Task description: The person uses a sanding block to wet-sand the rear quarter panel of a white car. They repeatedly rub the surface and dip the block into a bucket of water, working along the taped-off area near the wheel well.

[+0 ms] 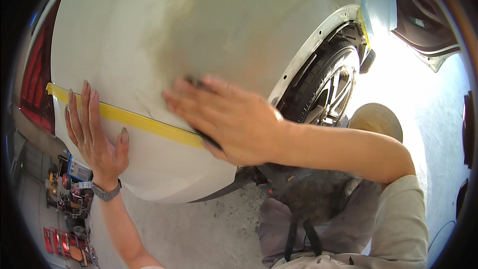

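Note:
The pale rear quarter panel of a car fills the space before me, with dull brownish and greyish patches on it. My right hand lies over a dark flat block and holds it against the panel, just above a strip of yellow masking tape. Motion blurs this hand, and most of the block is hidden under it. My left hand, with a watch at the wrist, rests flat across the tape's left part and the bumper below. It holds nothing.
A red tail light borders the panel at left. To the right are the bare wheel arch edge, the wheel and a round tan container. Masking sheet hangs near an open car door. Equipment stands lower left.

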Demonstrator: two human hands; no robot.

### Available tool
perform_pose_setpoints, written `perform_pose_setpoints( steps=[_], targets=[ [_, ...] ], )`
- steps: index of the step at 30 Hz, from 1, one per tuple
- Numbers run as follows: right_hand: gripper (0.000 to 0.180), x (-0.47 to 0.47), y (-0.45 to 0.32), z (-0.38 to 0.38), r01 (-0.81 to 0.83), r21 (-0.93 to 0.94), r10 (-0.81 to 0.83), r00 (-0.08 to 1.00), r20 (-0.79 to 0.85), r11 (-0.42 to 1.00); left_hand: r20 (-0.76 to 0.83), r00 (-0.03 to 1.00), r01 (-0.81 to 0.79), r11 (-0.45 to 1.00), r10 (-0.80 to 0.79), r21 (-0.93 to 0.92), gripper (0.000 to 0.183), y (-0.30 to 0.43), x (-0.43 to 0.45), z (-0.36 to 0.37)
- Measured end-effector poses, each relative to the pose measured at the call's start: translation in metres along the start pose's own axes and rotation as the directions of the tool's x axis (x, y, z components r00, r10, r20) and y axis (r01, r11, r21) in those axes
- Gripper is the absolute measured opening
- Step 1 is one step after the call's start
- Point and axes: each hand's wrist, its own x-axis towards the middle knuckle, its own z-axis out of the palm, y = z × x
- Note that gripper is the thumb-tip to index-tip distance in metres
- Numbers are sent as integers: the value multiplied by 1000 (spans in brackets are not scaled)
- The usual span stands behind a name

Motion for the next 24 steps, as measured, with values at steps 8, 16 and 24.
perform_pose_setpoints(
  steps=[8, 16, 24],
  targets=[
    [71, 4, 7, -1, -112, -57, 110, 993, -38, 992, -21, 1000, -5, 1000, 5, -9, 76, -3, -2, 3],
    [75, 8, 26, -15, -136, -171, 121, 988, -95, 976, -28, 1000, -7, 1000, 7, -1, 76, -3, -3, 4],
    [78, 5, 38, -18, -174, -29, 171, 983, -70, 984, -13, 1000, 3, 1000, -3, -19, 76, -3, -4, 2]
  ],
)
